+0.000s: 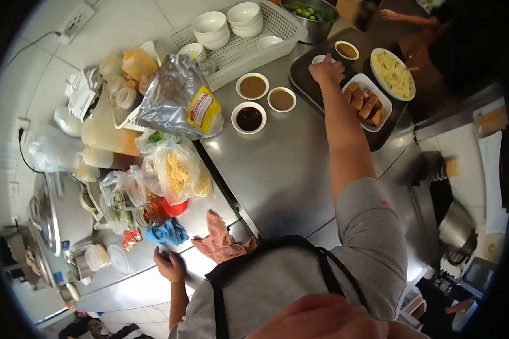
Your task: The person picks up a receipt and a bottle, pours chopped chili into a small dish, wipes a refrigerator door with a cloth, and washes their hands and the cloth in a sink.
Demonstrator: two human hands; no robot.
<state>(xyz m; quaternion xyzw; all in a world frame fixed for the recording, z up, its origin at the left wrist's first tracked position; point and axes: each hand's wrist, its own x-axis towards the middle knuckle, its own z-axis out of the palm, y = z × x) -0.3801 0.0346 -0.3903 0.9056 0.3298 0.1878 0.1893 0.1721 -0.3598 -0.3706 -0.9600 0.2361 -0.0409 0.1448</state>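
Note:
My right hand [326, 70] reaches over a dark tray [301, 83] at the upper right, its fingers closed on the rim of a small white bowl [319, 58]. Beside that hand, a white rectangular dish [386, 116] of browned, cut chunks rests on the tray. An oval dish [411, 93] of pale yellow shredded food and a small bowl of brown sauce [346, 50] are there too. My left hand [168, 265] hangs low at the counter's front edge, fingers loosely bent and apart, holding nothing. Nearest to it are a blue cloth [168, 232] and a pinkish-brown cloth [219, 240].
Three white bowls of dark and brown sauces [253, 87] stand on the steel counter [266, 175]. Behind them is a perforated basket [243, 65] of stacked white bowls. A silver bag [172, 99], bagged noodles [177, 172] and containers crowd the left. Another person's hand [391, 15] shows at the top right.

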